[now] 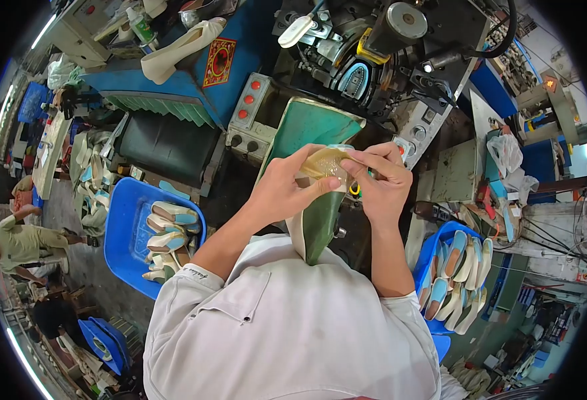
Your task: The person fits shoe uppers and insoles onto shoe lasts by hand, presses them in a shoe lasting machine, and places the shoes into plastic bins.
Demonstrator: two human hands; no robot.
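Observation:
Both of my hands hold a cream shoe upper point(328, 162) in front of my chest, with the green shoe last or green piece point(320, 223) below it; which one it is I cannot tell. My left hand point(283, 187) grips the upper's left side, its thumb lying across the front. At the right edge, the fingers of my right hand point(379, 177) pinch the material near the top. The inside of the upper looks yellowish and shiny. Just behind my hands stands a green-lined tray point(307, 127).
Ahead is a machine with a blue-rimmed shoe-shaped pad point(355, 81). A control box point(250, 107) with red buttons stands left of it. Blue baskets of shoes sit at the left point(123, 230) and right point(420, 257). A person point(27, 240) is at the far left.

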